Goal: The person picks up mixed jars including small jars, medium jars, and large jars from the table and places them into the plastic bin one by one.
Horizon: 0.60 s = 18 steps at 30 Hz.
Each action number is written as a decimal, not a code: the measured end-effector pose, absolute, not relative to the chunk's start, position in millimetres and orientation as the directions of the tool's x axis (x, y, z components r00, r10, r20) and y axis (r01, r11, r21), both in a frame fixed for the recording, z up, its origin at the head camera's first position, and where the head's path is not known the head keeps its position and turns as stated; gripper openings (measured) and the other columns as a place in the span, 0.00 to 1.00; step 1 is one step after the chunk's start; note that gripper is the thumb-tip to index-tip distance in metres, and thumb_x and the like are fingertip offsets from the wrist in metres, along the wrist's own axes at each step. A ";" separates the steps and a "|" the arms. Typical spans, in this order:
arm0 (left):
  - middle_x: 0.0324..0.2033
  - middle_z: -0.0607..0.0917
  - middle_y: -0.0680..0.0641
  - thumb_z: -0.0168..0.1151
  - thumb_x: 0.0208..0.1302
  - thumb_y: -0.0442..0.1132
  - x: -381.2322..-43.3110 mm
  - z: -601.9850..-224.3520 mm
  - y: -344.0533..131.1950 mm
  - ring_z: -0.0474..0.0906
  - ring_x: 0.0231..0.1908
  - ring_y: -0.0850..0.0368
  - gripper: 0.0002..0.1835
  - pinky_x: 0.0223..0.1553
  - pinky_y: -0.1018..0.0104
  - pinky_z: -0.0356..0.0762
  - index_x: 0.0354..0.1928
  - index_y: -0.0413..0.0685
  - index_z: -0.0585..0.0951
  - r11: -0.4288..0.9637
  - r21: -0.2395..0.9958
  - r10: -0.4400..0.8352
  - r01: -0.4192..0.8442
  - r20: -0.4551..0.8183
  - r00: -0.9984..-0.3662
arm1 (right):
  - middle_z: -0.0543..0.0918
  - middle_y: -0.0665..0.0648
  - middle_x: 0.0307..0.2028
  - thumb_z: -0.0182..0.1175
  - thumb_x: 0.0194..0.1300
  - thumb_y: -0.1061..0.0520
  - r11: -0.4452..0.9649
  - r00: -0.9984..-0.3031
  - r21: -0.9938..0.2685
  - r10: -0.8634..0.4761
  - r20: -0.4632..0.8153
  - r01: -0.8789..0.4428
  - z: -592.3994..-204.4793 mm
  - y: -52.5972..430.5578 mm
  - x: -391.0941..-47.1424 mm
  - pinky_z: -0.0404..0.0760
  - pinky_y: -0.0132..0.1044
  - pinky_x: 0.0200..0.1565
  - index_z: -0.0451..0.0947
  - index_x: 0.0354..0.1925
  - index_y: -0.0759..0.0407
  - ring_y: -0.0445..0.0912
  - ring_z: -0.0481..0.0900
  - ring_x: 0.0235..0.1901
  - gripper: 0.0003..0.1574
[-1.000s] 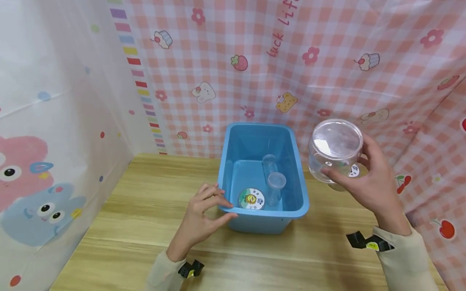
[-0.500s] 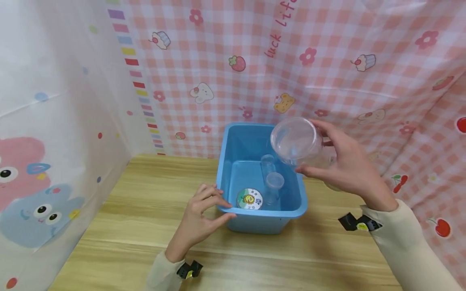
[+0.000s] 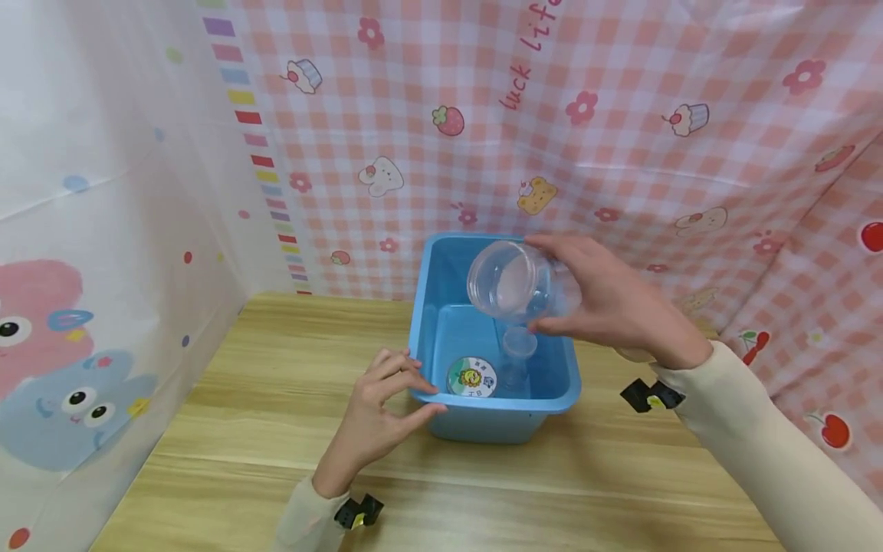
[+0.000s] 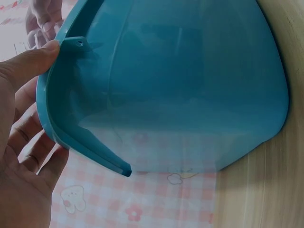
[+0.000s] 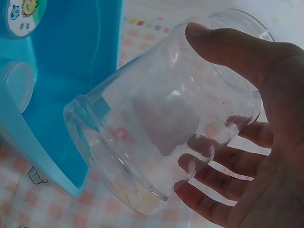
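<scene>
My right hand (image 3: 607, 303) grips a clear plastic jar (image 3: 507, 280) by its side, thumb across from the fingers. The jar is tilted above the right part of a blue plastic bin (image 3: 483, 423). In the right wrist view the see-through jar (image 5: 142, 114) shows no contents. My left hand (image 3: 379, 410) pinches the bin's front left rim; in the left wrist view the thumb (image 4: 35, 61) presses the rim, fingers on its other side. Inside the bin lie a round item with a printed sun label (image 3: 472, 377) and a small clear container (image 3: 520, 343).
Partly hidden beneath my right forearm, a round clear item (image 3: 635, 355) stands on the wooden table (image 3: 310, 429). A pink checked cloth (image 3: 428, 161) hangs behind the bin. A white printed sheet (image 3: 124, 230) hangs at the left.
My right hand has carried the jar leftward from beside the bin to above it, and the jar has tipped over to the left. My left hand has stayed at the rim.
</scene>
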State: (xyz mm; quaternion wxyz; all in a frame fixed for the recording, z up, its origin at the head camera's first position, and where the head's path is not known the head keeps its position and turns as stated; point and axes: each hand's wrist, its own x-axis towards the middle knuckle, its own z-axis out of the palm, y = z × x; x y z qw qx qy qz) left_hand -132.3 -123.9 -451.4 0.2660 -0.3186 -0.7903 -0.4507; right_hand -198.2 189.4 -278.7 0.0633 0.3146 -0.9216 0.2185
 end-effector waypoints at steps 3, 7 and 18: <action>0.36 0.88 0.54 0.85 0.45 0.37 -132.6 -451.0 -123.3 0.78 0.49 0.51 0.13 0.68 0.50 0.75 0.32 0.54 0.89 0.385 0.541 0.265 0.748 0.712 -0.651 | 0.72 0.55 0.70 0.82 0.48 0.40 0.732 -0.798 -0.320 -0.561 0.218 -0.602 -280.1 184.0 -197.8 0.75 0.59 0.67 0.62 0.77 0.45 0.52 0.69 0.68 0.64; 0.36 0.88 0.55 0.85 0.46 0.39 -132.0 -449.4 -123.8 0.78 0.50 0.52 0.13 0.69 0.51 0.74 0.33 0.55 0.89 0.385 0.550 0.264 0.741 0.704 -0.659 | 0.72 0.55 0.70 0.82 0.48 0.40 0.744 -0.786 -0.256 -0.579 0.216 -0.618 -281.1 178.0 -198.0 0.77 0.59 0.65 0.61 0.77 0.44 0.53 0.69 0.68 0.64; 0.35 0.87 0.55 0.85 0.46 0.39 -133.1 -450.7 -124.2 0.78 0.49 0.51 0.13 0.72 0.59 0.71 0.34 0.54 0.89 0.367 0.534 0.266 0.762 0.724 -0.636 | 0.77 0.59 0.65 0.85 0.42 0.39 0.731 -0.732 -0.122 -0.630 0.259 -0.672 -288.0 167.5 -204.9 0.78 0.58 0.64 0.66 0.74 0.50 0.55 0.72 0.64 0.65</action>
